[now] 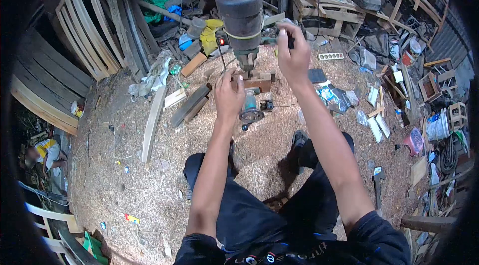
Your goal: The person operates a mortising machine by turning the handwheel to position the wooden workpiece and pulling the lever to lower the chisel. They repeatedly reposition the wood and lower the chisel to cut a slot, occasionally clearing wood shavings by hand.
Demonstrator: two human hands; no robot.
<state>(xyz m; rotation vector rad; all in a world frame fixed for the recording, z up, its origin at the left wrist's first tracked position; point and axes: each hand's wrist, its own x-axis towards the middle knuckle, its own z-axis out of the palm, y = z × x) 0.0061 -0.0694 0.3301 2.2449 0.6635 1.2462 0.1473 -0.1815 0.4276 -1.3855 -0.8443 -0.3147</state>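
A dark, upright drilling machine with a vented motor housing stands in front of me. Below its bit lies a wooden block, and lower down there is a round handwheel. My left hand is at the left side of the block, fingers bent near the bit; whether it grips the block is unclear. Raised to the right of the motor, my right hand has its fingers curled at the machine's side, around what looks like a dark lever end, mostly hidden.
Wood shavings cover the floor. Loose planks lie to the left, and curved wooden pieces lean at the back left. Scrap and a low wooden bench stand behind. A person sits at the far left.
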